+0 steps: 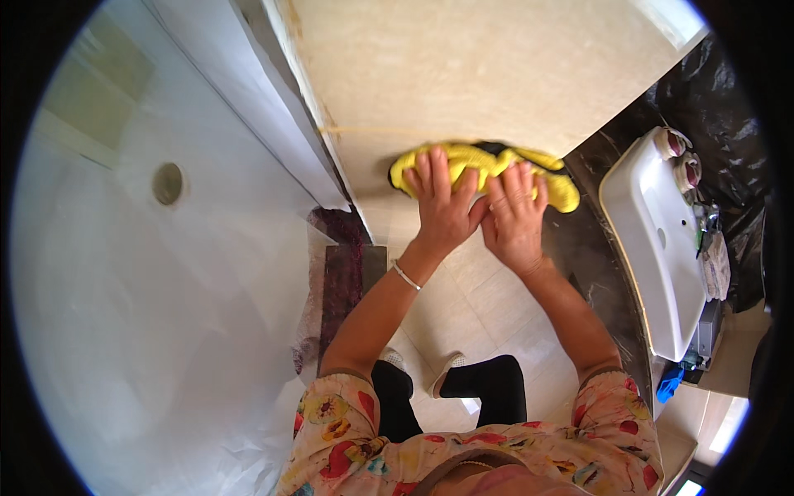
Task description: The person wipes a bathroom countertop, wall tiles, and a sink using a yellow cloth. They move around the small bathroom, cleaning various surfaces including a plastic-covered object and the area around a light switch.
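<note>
Both of my hands press a bunched yellow cloth with black edging point(459, 162) flat against a beige tiled wall point(471, 68). My left hand point(441, 201) lies on the cloth's left half, its fingers spread. On the right half rests my right hand point(516, 214), with the thumbs of both hands close together. The cloth's right end sticks out past my right fingers. A thin tan joint line runs across the wall just above the cloth.
On my right a white washbasin point(651, 248) sits on a dark marbled counter point(580, 248), with black plastic sheeting point(701, 93) behind it. A shower glass panel and a white tray with a round drain point(168, 184) lie left. A blue cloth point(670, 383) is at lower right.
</note>
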`<control>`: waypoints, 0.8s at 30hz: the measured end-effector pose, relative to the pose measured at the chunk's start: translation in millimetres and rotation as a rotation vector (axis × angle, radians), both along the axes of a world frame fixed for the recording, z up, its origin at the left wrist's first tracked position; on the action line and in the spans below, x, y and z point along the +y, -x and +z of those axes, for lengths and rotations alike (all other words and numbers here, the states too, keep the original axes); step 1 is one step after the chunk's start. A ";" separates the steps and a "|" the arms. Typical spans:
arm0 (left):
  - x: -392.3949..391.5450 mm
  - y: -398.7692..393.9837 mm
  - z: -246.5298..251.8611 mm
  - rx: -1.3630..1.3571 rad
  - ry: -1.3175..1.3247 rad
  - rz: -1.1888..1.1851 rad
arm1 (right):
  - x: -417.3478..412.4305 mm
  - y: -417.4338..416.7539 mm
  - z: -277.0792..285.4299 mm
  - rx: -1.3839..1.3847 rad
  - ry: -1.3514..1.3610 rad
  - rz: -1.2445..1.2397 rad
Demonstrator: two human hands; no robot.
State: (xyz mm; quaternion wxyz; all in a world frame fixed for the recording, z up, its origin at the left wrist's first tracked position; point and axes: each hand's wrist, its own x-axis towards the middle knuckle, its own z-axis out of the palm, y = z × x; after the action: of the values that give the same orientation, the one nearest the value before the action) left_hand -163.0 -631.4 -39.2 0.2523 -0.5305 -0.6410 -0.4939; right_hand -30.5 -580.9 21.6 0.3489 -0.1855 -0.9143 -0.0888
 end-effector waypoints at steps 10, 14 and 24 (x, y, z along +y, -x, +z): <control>-23.4 78.8 -66.9 0.150 -0.164 0.179 | -17.0 70.3 -84.7 0.184 -0.065 0.209; -23.4 70.7 -152.2 0.106 -0.203 0.206 | -22.4 68.7 -151.2 0.112 -0.030 0.256; 3.2 13.0 -162.0 0.184 -0.072 0.010 | 9.4 11.0 -195.6 0.227 -0.170 0.056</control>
State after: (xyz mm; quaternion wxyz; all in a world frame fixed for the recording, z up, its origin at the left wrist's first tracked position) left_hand -176.0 -628.1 -201.2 0.3314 -0.5609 -0.5996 -0.4648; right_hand -41.5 -571.5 -174.0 0.4668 -0.1388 -0.8630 -0.1345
